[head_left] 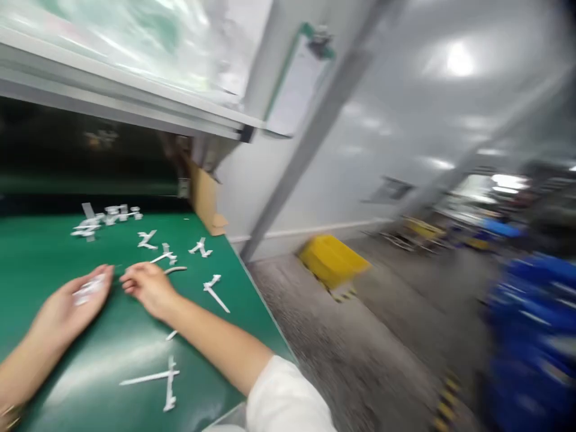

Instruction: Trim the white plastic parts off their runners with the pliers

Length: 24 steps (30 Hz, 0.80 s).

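My left hand (67, 315) is cupped with the palm up, holding a small bunch of white plastic pieces (89, 290). Just to its right, my right hand (152, 289) has its fingers bent together in a pinch; what they hold, if anything, is too blurred to make out. Both hands are above a green tabletop (90, 384). White branched pieces lie around my right hand, among them a long cross-shaped one (170, 378) near the front and another long one (216, 293) by the right edge. A thin curved strip (175, 270) lies just beyond my right wrist.
More white pieces (90, 223) are heaped at the back of the table. A cardboard piece (207, 201) stands at the far right corner. Overhead runs a shelf (135, 99) with plastic bags. A yellow bin (333, 261) and blue containers (535, 336) are on the floor to the right.
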Available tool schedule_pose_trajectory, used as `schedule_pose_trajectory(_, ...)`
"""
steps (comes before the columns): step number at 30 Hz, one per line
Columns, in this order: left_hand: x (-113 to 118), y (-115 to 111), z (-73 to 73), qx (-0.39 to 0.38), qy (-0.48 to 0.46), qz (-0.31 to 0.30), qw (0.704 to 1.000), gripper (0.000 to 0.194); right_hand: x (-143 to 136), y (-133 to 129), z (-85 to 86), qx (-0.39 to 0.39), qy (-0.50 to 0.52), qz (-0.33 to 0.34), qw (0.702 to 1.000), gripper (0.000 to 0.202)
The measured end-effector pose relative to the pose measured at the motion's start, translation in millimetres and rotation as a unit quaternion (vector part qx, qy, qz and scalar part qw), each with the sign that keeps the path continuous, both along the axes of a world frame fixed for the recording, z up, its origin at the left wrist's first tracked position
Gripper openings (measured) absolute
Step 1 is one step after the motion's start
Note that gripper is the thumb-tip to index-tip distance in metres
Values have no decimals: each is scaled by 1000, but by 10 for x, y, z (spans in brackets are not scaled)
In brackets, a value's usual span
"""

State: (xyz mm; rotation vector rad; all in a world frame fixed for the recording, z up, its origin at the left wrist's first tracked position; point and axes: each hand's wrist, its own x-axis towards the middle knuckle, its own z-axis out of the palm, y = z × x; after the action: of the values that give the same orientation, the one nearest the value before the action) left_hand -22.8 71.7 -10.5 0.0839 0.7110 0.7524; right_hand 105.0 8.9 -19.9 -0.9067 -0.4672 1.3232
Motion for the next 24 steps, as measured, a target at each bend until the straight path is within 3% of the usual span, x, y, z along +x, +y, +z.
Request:
schedule_pose_trajectory(2,-46,-87,80,5,-35,43,998,32,22,11,69,-27,-32,-13,999,13)
schedule_pose_trajectory(6,61,1,71,42,-109,74,990,38,57,287,77,-21,-71,64,995,11)
schedule_pose_trajectory(12,33,4,0,80,-146,61,984,29,-17,449,80,51,-226,68,970,7)
schedule_pose_trajectory(14,44,-1,-26,85,-159,45,983,26,0,431,83,114,-392,74,910,19)
schedule_pose_trajectory(17,76,5,-71,66,-175,31,982,23,63,411,67,186,-626,88,752,23)
schedule_pose_trajectory(18,85,4,-82,58,-173,31,983,23,85,410,59,190,-656,94,724,23)
schedule_pose_trajectory(20,95,-7,-86,54,-161,33,985,22,126,418,49,193,-678,98,702,20)
schedule_pose_trajectory(24,98,-50,-37,66,-149,27,986,22,183,443,46,181,-674,102,709,11)
